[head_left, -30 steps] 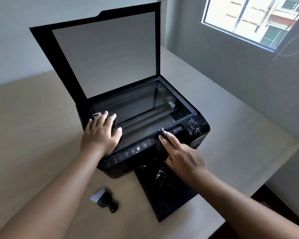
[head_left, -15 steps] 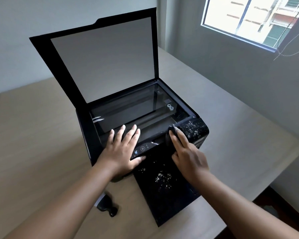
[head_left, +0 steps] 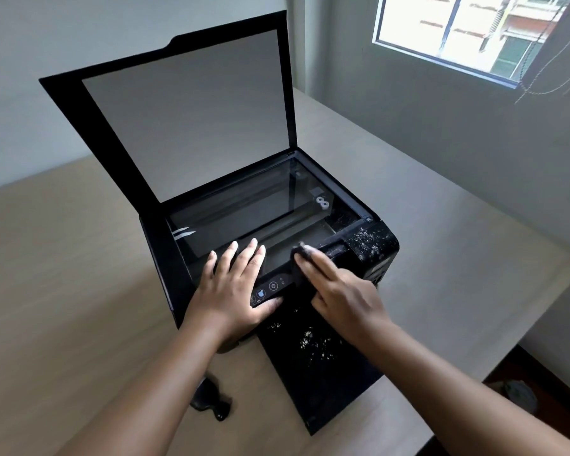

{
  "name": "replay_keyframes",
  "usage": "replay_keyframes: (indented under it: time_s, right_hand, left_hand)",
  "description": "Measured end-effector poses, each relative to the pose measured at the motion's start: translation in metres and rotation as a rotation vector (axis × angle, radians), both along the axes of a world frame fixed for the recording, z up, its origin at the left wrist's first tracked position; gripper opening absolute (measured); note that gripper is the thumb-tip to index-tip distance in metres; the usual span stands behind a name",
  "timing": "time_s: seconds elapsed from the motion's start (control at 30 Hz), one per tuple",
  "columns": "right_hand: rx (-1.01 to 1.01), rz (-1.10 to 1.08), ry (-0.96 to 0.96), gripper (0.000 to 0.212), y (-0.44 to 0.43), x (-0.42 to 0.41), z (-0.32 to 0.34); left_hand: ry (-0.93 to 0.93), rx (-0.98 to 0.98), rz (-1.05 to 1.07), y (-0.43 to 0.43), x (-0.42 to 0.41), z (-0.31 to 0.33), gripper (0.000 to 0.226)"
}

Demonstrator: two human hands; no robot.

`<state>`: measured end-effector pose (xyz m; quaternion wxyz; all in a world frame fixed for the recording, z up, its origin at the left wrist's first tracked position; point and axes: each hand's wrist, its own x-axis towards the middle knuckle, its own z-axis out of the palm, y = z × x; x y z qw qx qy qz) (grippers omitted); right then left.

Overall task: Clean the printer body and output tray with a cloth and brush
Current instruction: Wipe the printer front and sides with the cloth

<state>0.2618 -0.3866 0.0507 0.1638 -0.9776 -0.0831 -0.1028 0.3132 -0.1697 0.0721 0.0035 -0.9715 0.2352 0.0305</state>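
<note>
A light wooden table (head_left: 63, 291) fills the lower part of the view and meets grey walls at the back and right, with a window (head_left: 458, 31) set high in the right wall. The black printer (head_left: 380, 255) stands on the table near its middle. Its scanner lid (head_left: 185, 110) is raised steeply, showing a pale grey inner panel, and the scanner glass (head_left: 260, 205) below lies exposed. The output tray (head_left: 323, 373) extends from the printer's front toward the near table edge; pale crumbs are scattered on its surface, and more pale specks cover the printer's front right corner. The left hand (head_left: 234, 291) lies flat on the control panel (head_left: 272, 286), fingers extended and spread, gripping nothing, and hides most of that panel. The right hand (head_left: 339, 287) presses a dark cloth (head_left: 298, 258) against the front edge of the scanner bed, fingers straight and laid over the cloth, which is largely hidden beneath them. The brush (head_left: 211, 401), black, lies on the table left of the tray, partly concealed by the left forearm and apart from both hands.
</note>
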Motion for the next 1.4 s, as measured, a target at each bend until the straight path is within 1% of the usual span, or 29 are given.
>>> replay_keyframes:
  time_s: [0.07, 0.13, 0.17, 0.23, 0.27, 0.3, 0.4, 0.43, 0.53, 0.57, 0.67, 0.7, 0.8, 0.83, 0.93, 0.97, 1.03, 1.07, 1.17, 1.2, 1.3, 1.33, 1.4]
  right_hand:
    - [0.054, -0.157, 0.017, 0.074, -0.002, 0.002, 0.000]
    - [0.055, -0.218, 0.043, 0.075, 0.007, 0.002, 0.001]
    - [0.041, -0.184, 0.043, 0.076, 0.010, 0.000, 0.000]
    - [-0.022, -0.019, 0.016, 0.078, 0.004, -0.002, 0.000]
    - [-0.046, 0.026, 0.019, 0.079, -0.005, -0.001, 0.002]
    - [-0.044, -0.002, 0.036, 0.079, -0.014, 0.002, 0.003]
    - [0.043, -0.220, 0.081, 0.078, -0.008, 0.005, 0.007]
    - [0.039, -0.218, 0.090, 0.079, 0.002, 0.003, 0.007]
    - [-0.027, 0.030, 0.049, 0.080, 0.008, -0.004, 0.004]
    - [-0.034, 0.033, 0.036, 0.080, 0.001, -0.003, 0.003]
    - [0.058, -0.231, 0.080, 0.081, 0.001, 0.001, 0.003]
    - [0.063, -0.252, 0.086, 0.081, 0.007, 0.000, 0.002]
    - [-0.025, -0.051, 0.029, 0.082, 0.004, -0.002, -0.001]
    - [-0.037, -0.043, 0.039, 0.082, -0.002, -0.001, -0.002]
    - [0.020, -0.204, 0.084, 0.083, 0.000, -0.001, 0.000]
    - [0.022, -0.192, 0.093, 0.083, 0.006, -0.004, -0.001]
    - [-0.005, -0.073, 0.076, 0.082, 0.007, -0.007, -0.003]
    - [-0.008, -0.058, 0.061, 0.082, 0.002, -0.007, -0.005]
    - [0.049, -0.228, 0.067, 0.082, 0.000, -0.003, -0.007]
    - [0.047, -0.237, 0.078, 0.083, 0.003, -0.003, -0.008]
    - [-0.022, -0.077, 0.059, 0.085, -0.005, -0.004, -0.010]
    - [-0.027, -0.089, 0.061, 0.085, -0.011, -0.003, -0.010]
    - [-0.010, -0.189, 0.072, 0.083, -0.014, -0.002, -0.008]
  left_hand:
    - [0.008, 0.001, 0.002, 0.000, 0.000, 0.001, 0.101]
    - [0.009, 0.008, 0.005, -0.001, 0.000, 0.002, 0.101]
    - [0.009, 0.012, 0.004, -0.001, -0.001, 0.002, 0.101]
    - [0.007, 0.018, 0.004, -0.001, -0.002, 0.003, 0.101]
    - [0.010, 0.014, 0.002, -0.001, -0.002, 0.002, 0.101]
    - [0.015, 0.005, -0.001, -0.002, -0.001, 0.002, 0.101]
    - [0.016, 0.005, -0.002, -0.002, -0.001, 0.002, 0.101]
    - [0.012, 0.015, -0.002, -0.002, -0.001, 0.002, 0.101]
    - [-0.004, 0.008, 0.001, -0.002, -0.001, 0.002, 0.101]
    - [-0.003, 0.001, -0.001, -0.002, -0.001, 0.002, 0.101]
    - [0.002, 0.016, -0.004, -0.002, -0.001, 0.003, 0.102]
    - [0.001, 0.019, -0.003, -0.003, 0.000, 0.002, 0.102]
    - [0.004, 0.014, -0.001, -0.003, 0.000, 0.002, 0.101]
    - [0.008, 0.012, -0.002, -0.003, 0.000, 0.002, 0.101]
    - [0.010, 0.024, 0.000, -0.002, 0.001, 0.001, 0.102]
    - [0.009, 0.026, 0.000, -0.003, 0.001, 0.001, 0.102]
    - [0.006, 0.019, 0.003, -0.003, 0.001, 0.001, 0.102]
    - [0.011, 0.014, 0.001, -0.004, 0.001, 0.001, 0.101]
    - [0.017, 0.009, -0.001, -0.002, 0.001, 0.001, 0.102]
    - [0.015, 0.006, -0.001, -0.002, 0.001, 0.001, 0.102]
    - [0.010, 0.010, 0.002, -0.002, 0.001, 0.001, 0.101]
    - [0.012, 0.009, 0.002, -0.001, 0.001, 0.001, 0.101]
    - [0.012, 0.012, -0.002, -0.001, 0.001, 0.001, 0.101]
